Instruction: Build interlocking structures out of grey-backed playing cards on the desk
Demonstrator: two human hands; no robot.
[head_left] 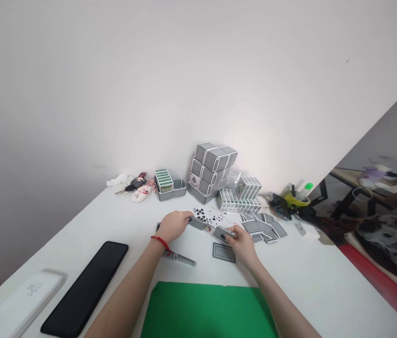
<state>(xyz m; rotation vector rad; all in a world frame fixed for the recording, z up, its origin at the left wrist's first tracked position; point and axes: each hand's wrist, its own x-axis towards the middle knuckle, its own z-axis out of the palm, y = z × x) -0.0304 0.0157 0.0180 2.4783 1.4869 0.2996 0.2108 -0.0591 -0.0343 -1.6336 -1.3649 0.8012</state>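
Pinched at both ends, my grip is closed on the folded card work (198, 224): left hand (173, 225) on one end, right hand (242, 245) on the other, just above the desk (133, 225). It is too small to tell whether it's one strip or two pieces meeting. I judge this as a shaping or aligning step, calling for level, gentle pressure. Face-up cards (200, 213) crowd the far side; a single card (224, 252) lies near my right hand. More room shows leftward, towards the black phone (86, 286).
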